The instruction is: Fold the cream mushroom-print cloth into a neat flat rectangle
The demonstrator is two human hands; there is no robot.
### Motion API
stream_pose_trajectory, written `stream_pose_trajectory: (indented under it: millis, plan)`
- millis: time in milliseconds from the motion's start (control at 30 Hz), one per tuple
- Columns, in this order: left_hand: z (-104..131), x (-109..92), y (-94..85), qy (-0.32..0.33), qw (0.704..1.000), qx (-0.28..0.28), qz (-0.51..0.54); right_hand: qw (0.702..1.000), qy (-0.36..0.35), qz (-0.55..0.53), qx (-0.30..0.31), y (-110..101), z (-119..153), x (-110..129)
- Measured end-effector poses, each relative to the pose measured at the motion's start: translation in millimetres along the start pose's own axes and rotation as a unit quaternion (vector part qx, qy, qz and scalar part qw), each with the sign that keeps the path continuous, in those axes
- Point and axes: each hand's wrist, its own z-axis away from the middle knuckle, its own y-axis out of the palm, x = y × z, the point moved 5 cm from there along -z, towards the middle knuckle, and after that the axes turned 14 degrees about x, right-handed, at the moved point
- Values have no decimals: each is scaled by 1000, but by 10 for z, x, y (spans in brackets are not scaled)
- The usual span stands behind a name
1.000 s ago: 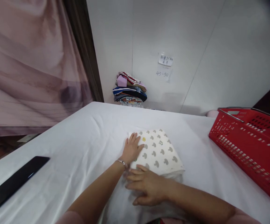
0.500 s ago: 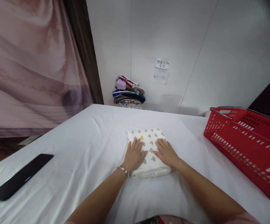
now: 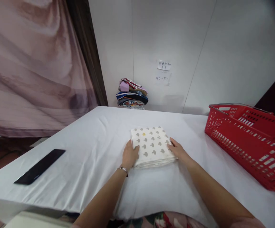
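A folded white cloth with grey mushroom-like prints and a small yellow mark lies on the white-covered table. My left hand holds its left edge, thumb on top and the other fingers along the side, partly hidden. On the opposite edge, my right hand grips the cloth in the same way, its thumb over the top. The folded layers show along the near edge. A bracelet circles my left wrist.
To the right stands a red plastic basket with metal handles. A flat black object lies at the left on the white tablecloth. Behind the table is a stack of folded fabrics against the wall. A pink curtain hangs at left.
My hands have slid from lying flat on top of the cloth outward to its two side edges, where they now grip it. The view has shifted slightly.
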Motion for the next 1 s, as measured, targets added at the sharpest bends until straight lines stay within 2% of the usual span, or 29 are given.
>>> stream_pose_trajectory:
  millis: [167,267,467,567,667,767,867,1000]
  plan:
    - [81,17,-26,-97,991,80,50,999,28,25,5,1,46,-16]
    - [87,27,-63,-105,988,97,61,999,25,38,9,46,73,7]
    - [87,150,-194,-101,991,66,56,997,-8,57,47,196,198,9]
    - [109,187,-183,-107,990,70,63,988,-36,150,18,195,260,127]
    - [175,202,-166,-113,990,59,62,966,-97,239,-2,231,331,345]
    - [278,204,-147,-102,991,49,70,937,-144,314,53,385,399,500]
    - [366,194,-130,-83,994,39,55,909,-138,374,118,534,443,506]
    - [400,193,-107,-69,997,18,35,906,-106,387,136,552,468,484]
